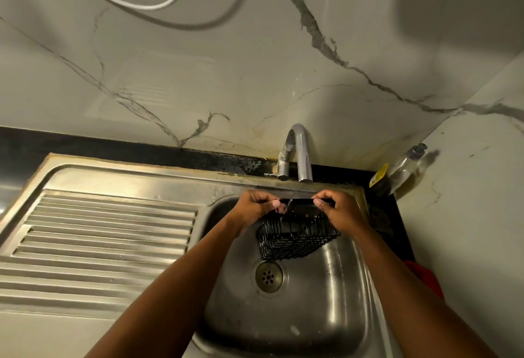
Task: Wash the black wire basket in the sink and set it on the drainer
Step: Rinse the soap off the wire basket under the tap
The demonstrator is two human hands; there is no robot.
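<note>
The drainer (99, 230) is lying to my left, beside the sink (326, 315), so I am judging the coming move to be leftward, with my left hand nearer. I am holding the basket (297, 238) over the sink's far half, under the tap (297, 153), its long axis running left to right. It is hanging just below my hands (tilted, open side toward me). My left hand (255, 207) and right hand (340, 210) are pinching its top bar, apart, one at each end, and a thin stream (293, 196) is falling between them.
</note>
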